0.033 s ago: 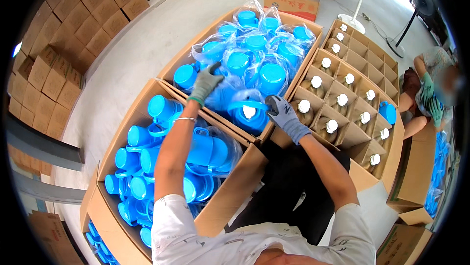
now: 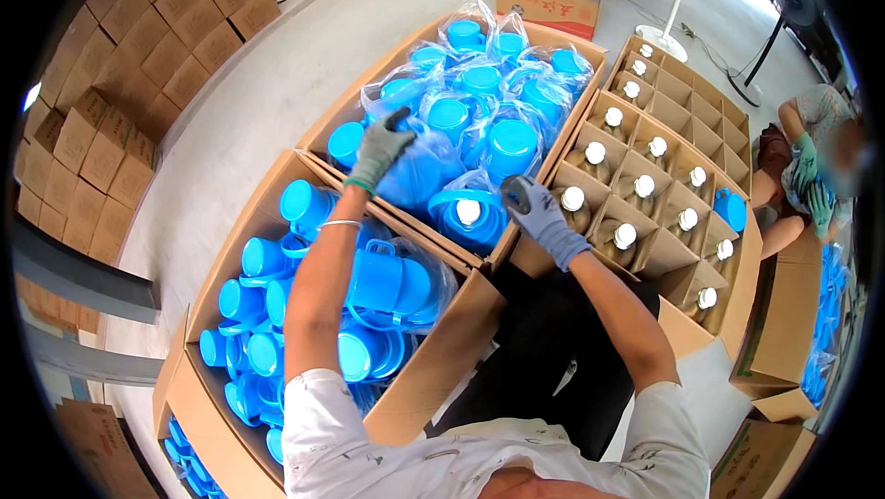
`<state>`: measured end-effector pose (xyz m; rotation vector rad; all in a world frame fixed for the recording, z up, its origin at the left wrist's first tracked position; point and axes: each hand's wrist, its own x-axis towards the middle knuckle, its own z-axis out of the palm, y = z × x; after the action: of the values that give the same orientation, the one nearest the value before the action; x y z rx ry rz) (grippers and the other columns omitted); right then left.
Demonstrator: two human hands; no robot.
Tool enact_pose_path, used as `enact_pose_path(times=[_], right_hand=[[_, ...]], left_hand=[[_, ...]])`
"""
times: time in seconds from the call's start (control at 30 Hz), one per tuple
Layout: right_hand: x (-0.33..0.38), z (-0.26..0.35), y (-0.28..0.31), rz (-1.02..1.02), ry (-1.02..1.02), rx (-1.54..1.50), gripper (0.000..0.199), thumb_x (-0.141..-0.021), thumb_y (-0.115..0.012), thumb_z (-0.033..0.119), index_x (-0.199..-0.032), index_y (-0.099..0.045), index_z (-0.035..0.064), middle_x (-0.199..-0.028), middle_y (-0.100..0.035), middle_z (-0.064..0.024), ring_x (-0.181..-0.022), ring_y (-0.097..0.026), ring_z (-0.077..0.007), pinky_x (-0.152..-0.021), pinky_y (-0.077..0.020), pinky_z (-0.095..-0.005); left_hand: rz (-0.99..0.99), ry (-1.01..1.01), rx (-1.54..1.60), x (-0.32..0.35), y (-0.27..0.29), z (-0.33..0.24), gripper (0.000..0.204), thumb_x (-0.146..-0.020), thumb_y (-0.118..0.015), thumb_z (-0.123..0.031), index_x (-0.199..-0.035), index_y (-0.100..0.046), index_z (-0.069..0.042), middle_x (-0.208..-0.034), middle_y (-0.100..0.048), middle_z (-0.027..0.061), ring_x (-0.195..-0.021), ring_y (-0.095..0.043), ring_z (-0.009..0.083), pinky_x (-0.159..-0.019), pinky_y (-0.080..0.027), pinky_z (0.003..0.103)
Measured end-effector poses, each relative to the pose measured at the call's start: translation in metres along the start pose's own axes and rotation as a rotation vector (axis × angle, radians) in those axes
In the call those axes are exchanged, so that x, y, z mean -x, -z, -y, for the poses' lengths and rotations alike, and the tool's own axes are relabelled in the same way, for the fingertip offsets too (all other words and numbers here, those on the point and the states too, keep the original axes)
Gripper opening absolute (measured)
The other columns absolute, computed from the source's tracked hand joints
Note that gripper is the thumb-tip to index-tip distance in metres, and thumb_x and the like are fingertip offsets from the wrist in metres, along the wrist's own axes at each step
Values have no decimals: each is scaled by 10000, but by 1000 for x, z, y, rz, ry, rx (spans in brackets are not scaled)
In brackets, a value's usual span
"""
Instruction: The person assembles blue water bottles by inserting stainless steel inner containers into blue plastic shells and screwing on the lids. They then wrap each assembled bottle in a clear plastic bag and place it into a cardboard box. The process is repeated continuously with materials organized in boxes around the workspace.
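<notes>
Shifted slightly toward eleven o'clock since the earlier frame: left hand (image 2: 380,150) in grey-green glove, with right hand (image 2: 546,218) in blue-grey, dark-coated glove nearly unchanged in place. Left: fingers partly spread, at ten o'clock over film-wrapped bright-blue plastic container (image 2: 419,181); contact or hold on film, cannot tell. Right: fingers half curled, near edge of brown cardboard divider carton (image 2: 678,333); hold on anything, cannot tell. At nine o'clock from right hand, just beside: round bright-blue plastic container with white cap inside rim (image 2: 481,242), in six-o'clock corner of large brown cardboard carton (image 2: 562,38). At eight o'clock: second brown cardboard carton (image 2: 438,361), packed with bright-blue handled plastic jugs (image 2: 396,279). At three o'clock, inside divider carton: white-capped bottles (image 2: 624,237) and small blue plastic container (image 2: 729,211). Farther out, same direction: co-worker's gloved hands (image 2: 817,204). At ten o'clock: stacked brown cardboard boxes (image 2: 166,29).
</notes>
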<state>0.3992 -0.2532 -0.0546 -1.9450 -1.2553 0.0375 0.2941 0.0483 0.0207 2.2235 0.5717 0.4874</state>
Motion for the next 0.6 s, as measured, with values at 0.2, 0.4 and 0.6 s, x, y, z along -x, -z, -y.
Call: enact_pose_path(times=[0.2, 0.4, 0.6], right_hand=[[-17, 87, 80, -243, 331, 5, 654, -819, -714, 320, -1361, -415, 110, -1346, -460, -158, -1278, -415, -380, -993, -416, -505], [-5, 189, 154, -370, 399, -297, 1049, -697, -816, 366, -1464, -171, 53, -1390, -341, -199, -1255, -393, -361, -1026, -376, -464], [85, 190, 230, -430, 161, -315, 795, -725, -810, 156, -1353, -343, 13, -1187, -560, -103, -1037, -583, -207, -850, -526, -315]], left_hand=[[162, -257, 170, 28, 96, -203, 384, -883, -644, -233, -1218, -637, -45, -1034, -661, 28, -868, -597, 105, -785, -492, 214], [558, -852, 462, 81, 125, -354, 404, -924, -577, -183, -1285, -542, -4, -1191, -609, 137, -1034, -607, 172, -946, -488, 293], [1005, -1270, 701, 117, 119, -436, 545, -943, -519, -123, -1426, -304, 13, -1293, -503, 250, -1191, -514, 348, -1042, -427, 456]])
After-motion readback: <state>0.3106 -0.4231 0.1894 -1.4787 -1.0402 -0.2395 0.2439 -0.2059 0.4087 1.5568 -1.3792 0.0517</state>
